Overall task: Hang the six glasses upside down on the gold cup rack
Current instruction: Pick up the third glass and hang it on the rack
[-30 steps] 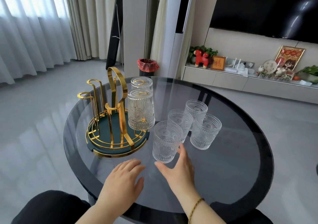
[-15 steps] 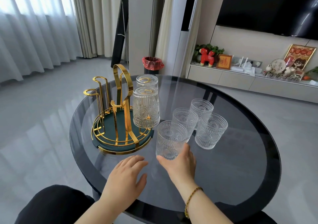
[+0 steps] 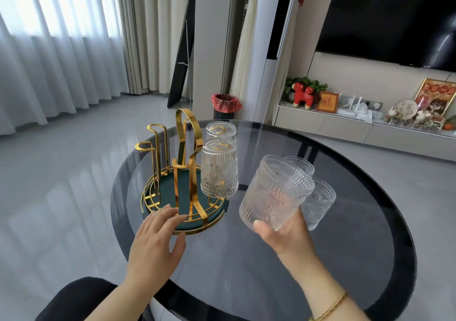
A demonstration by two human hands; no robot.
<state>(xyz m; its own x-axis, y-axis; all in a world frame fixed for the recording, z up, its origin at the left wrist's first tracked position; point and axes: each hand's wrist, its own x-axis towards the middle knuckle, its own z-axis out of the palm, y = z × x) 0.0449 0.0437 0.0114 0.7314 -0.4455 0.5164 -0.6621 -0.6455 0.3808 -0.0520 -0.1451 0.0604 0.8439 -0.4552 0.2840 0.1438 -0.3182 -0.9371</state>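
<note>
From the head camera, the right hand [image 3: 283,234] lifts one glass [image 3: 274,192] off the surface [image 3: 246,271], fingers wrapped round its base, mouth tilted up and away, right of the rack [image 3: 185,172]. Two glasses [image 3: 219,167] hang upside down on the rack (right side). The left hand [image 3: 155,241] lies open, fingertips touching the rack's green base.

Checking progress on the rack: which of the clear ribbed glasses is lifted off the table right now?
The clear ribbed glass gripped in the right hand, tilted above the dark glass table. Two others hang inverted on the gold cup rack; the remaining ones stand behind it.
</note>
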